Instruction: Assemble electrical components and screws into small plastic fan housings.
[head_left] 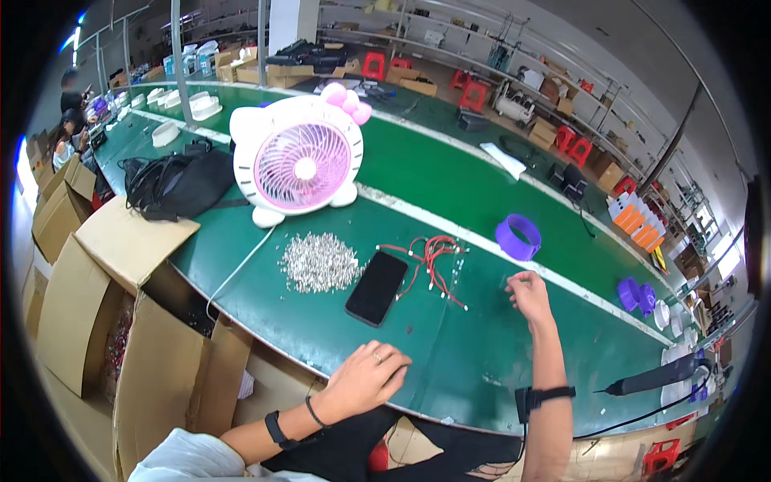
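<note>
At the lower centre of the frame the left hand (365,379) rests loosely curled and empty on the green desk (450,353). Right of centre, the right hand (530,293) hovers, its grip narrow; whether it pinches anything I cannot tell. The red wires (430,261) lie beside the black phone (377,287), near the metal pile (319,263). Best picked singly, I judge, by fingertip.

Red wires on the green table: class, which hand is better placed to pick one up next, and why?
Probably the right hand. It is raised over the green table, just right of the red wires, with fingers loosely curled. The left hand rests flat at the near edge, farther away, with the black phone between.
</note>
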The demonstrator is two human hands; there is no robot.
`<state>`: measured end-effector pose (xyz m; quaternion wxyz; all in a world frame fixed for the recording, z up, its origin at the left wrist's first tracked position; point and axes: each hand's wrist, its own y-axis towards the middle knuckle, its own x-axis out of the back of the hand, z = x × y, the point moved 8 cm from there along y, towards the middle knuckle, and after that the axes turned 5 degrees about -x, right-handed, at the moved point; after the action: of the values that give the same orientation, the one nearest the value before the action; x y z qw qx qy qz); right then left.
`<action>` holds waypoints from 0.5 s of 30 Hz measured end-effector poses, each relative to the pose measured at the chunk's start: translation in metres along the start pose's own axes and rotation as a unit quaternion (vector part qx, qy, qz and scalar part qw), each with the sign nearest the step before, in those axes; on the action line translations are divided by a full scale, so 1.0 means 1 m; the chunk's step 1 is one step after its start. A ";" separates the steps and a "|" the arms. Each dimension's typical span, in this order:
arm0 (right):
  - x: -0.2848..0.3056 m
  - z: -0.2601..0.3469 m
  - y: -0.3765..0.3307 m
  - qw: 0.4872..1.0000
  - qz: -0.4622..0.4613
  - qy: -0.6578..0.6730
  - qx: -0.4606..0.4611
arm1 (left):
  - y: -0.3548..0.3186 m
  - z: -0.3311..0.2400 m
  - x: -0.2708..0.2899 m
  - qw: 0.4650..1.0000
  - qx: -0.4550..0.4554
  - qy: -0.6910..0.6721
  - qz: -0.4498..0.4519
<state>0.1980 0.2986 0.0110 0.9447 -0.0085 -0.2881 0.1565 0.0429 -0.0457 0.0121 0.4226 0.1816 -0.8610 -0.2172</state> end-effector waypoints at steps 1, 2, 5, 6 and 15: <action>0.003 -0.002 0.021 1.000 -0.009 0.002 0.009 | 0.000 -0.001 -0.001 1.000 0.003 0.000 0.006; 0.005 -0.015 0.038 0.999 0.001 0.021 -0.042 | 0.000 -0.004 -0.002 1.000 -0.010 0.000 0.001; -0.001 -0.034 0.067 0.992 0.038 0.050 -0.110 | -0.001 -0.005 -0.004 1.000 -0.029 0.004 -0.010; -0.004 -0.027 0.061 0.994 0.017 0.052 -0.099 | -0.004 -0.003 -0.002 1.000 -0.025 0.003 -0.009; -0.008 -0.031 -0.014 0.999 -0.028 0.022 -0.004 | 0.001 0.000 -0.003 1.000 -0.029 0.005 0.006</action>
<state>0.2128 0.2854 -0.0173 0.9547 -0.0079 -0.2684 0.1281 0.0447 -0.0431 0.0112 0.4336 0.1649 -0.8531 -0.2388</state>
